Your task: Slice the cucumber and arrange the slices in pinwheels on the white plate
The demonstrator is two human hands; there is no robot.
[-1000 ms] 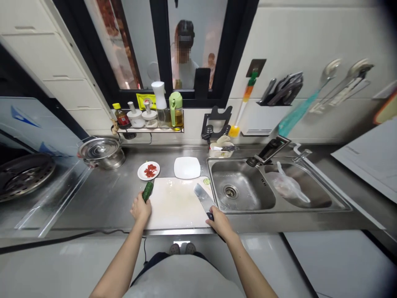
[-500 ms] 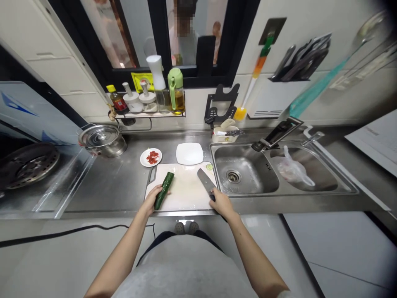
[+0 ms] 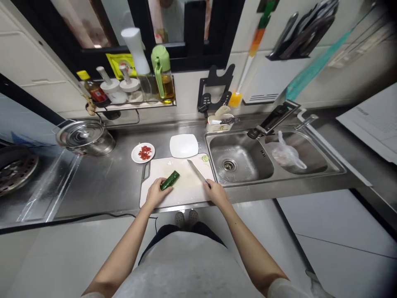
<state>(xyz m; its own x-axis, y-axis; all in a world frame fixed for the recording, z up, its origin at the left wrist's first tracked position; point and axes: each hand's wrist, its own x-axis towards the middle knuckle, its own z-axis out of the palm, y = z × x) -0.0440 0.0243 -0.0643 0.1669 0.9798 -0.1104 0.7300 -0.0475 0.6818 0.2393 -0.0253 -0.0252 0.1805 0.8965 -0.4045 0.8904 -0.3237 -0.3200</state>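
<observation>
A dark green cucumber (image 3: pixel 170 180) lies slantwise over the left half of the white cutting board (image 3: pixel 186 196). My left hand (image 3: pixel 157 192) is closed around its near end, which the fingers hide. In my right hand (image 3: pixel 216 193) is a kitchen knife (image 3: pixel 197 171), gripped by its dark handle. The blade points away and to the left, over the right part of the board, apart from the cucumber. Pale green cucumber slices (image 3: pixel 205 158) rest at the board's far right corner.
Behind the board stand a white plate (image 3: pixel 184 146) and a small dish (image 3: pixel 134 155) with chopped red pieces. A double sink (image 3: pixel 242 165) adjoins on the right, with a plastic bag (image 3: pixel 287 151) in it. At left is a lidded steel pot (image 3: pixel 102 142). Bottles fill a wall rack (image 3: pixel 139 105).
My left hand has turned the cucumber so it points more to the right, and moved it slightly toward the board's middle. The knife blade has turned more edge-on. The camera view has shifted.
</observation>
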